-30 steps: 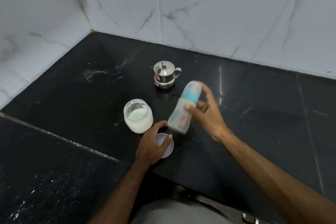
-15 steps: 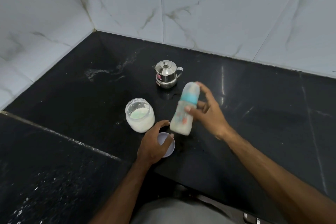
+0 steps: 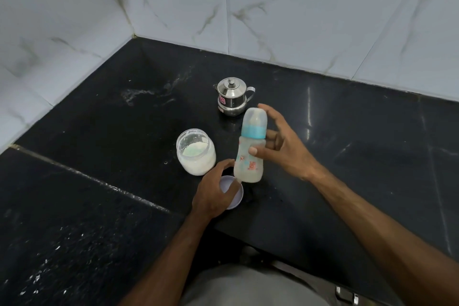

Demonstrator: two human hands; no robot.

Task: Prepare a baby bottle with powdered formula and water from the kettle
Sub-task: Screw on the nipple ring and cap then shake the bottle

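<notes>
Head view: right hand (image 3: pixel 283 146) is gripping the capped baby bottle (image 3: pixel 250 149) with thumb and curled fingers; left hand (image 3: pixel 213 189) is curling around the white lid (image 3: pixel 234 196).

Black stone counter (image 3: pixel 347 181) meets white marbled wall tiles (image 3: pixel 298 12) in a corner
</notes>
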